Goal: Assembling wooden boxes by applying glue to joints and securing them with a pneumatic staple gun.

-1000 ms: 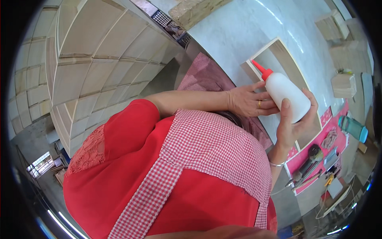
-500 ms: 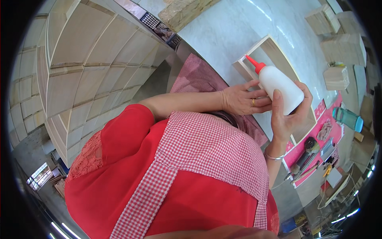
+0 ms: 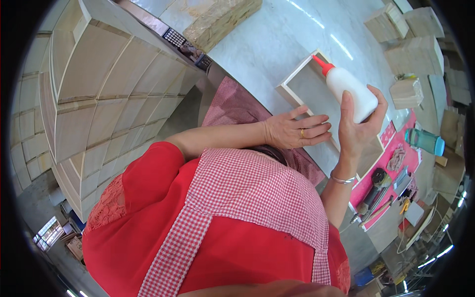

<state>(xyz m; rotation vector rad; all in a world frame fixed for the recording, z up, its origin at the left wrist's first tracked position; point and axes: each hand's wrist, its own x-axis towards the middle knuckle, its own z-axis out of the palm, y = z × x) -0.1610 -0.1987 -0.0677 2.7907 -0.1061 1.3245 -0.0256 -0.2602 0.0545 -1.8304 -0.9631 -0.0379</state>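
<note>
A white squeeze bottle (image 3: 348,94) with a red pointed nozzle is gripped in my right hand (image 3: 360,111), thumb along its near side. It is tilted, with its tip up toward the far corner of a pale wooden box frame (image 3: 295,73) on the table. Whether the tip touches the wood I cannot tell. My left hand (image 3: 298,128) lies flat with fingers spread beside the frame's near side, holding nothing. Part of the frame is hidden behind the bottle and my right hand.
Stacked wooden boxes (image 3: 114,64) rise at the left. A wrapped block of wood (image 3: 222,22) lies on the marbled table (image 3: 269,39). Wood stacks (image 3: 415,57) stand at the far right, near a teal bottle (image 3: 424,141) and brushes (image 3: 376,193) on a pink sheet.
My right hand has lifted the bottle slightly up, toward the frame's far side. My left hand has moved left and down, apart from the bottle. The whole view has shifted a little.
</note>
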